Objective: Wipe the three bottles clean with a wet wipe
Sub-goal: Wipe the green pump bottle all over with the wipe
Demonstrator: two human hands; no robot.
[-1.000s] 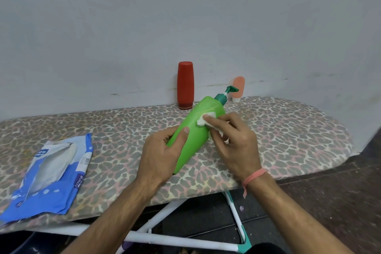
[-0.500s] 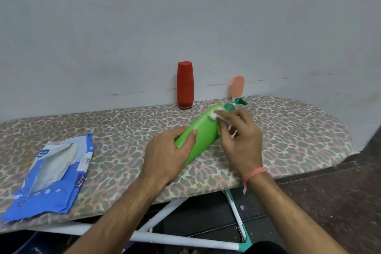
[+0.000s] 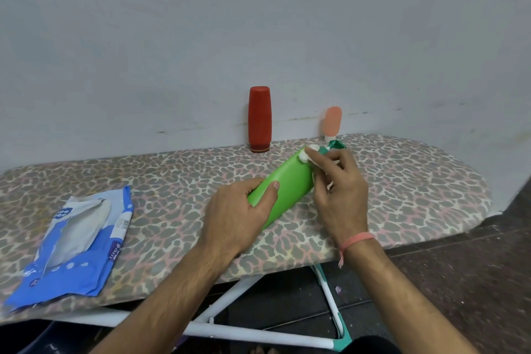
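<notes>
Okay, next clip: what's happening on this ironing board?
A person is wiping a green bottle with a wet wipe. The left hand grips the bottle's lower end, holding it tilted over the ironing board, while the right hand pinches the wipe against its shoulder, near the pump. A red bottle and a small peach bottle stand upright by the wall. An open wipes pack lies at the left.

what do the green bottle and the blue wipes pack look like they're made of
Green bottle: probably smooth plastic with a slight sheen, judging by its even colour and soft highlights.
Blue wipes pack: seems to be thin flexible plastic film, since it lies crumpled and creased with its flap peeled open.
</notes>
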